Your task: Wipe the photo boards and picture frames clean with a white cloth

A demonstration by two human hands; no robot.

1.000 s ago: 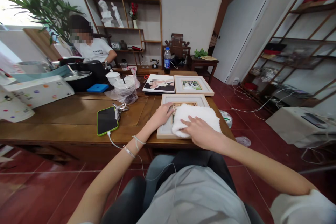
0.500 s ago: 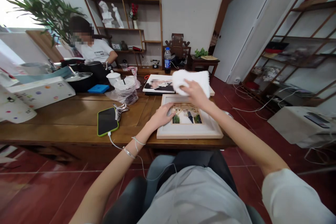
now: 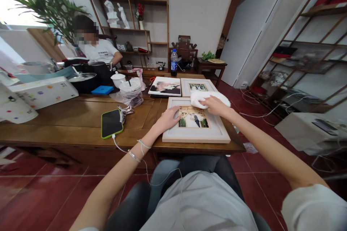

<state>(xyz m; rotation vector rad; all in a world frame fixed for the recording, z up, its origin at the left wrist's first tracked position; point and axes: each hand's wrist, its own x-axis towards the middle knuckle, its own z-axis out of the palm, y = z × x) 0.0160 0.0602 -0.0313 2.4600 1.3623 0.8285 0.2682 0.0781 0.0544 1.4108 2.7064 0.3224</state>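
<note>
A light wooden picture frame point(image 3: 196, 139) with a white mat and a small photo lies flat at the table's front edge. On its left side rests my left hand point(image 3: 168, 118), fingers stretched out flat and thumb reaching toward the photo. My right hand point(image 3: 217, 106) grips a fluffy white cloth point(image 3: 197, 98) at the frame's upper right, with the cloth against its far edge. Behind it lies a second picture frame point(image 3: 185, 87), partly covered by the cloth. A black-and-white photo book point(image 3: 165, 86) sits left of that one.
A phone point(image 3: 111, 123) with a charging cable lies to the left on the wooden table point(image 3: 73, 115). Farther back are a bagged plastic cup point(image 3: 130, 86), a white lidded pot point(image 3: 118, 79), a blue box point(image 3: 102, 90) and a bottle point(image 3: 174, 63). Another person point(image 3: 101, 50) sits at the far left.
My right hand has moved the cloth right and down, from above the far frame onto the near frame's upper right. The far frame's photo now shows. My left hand has stayed in place.
</note>
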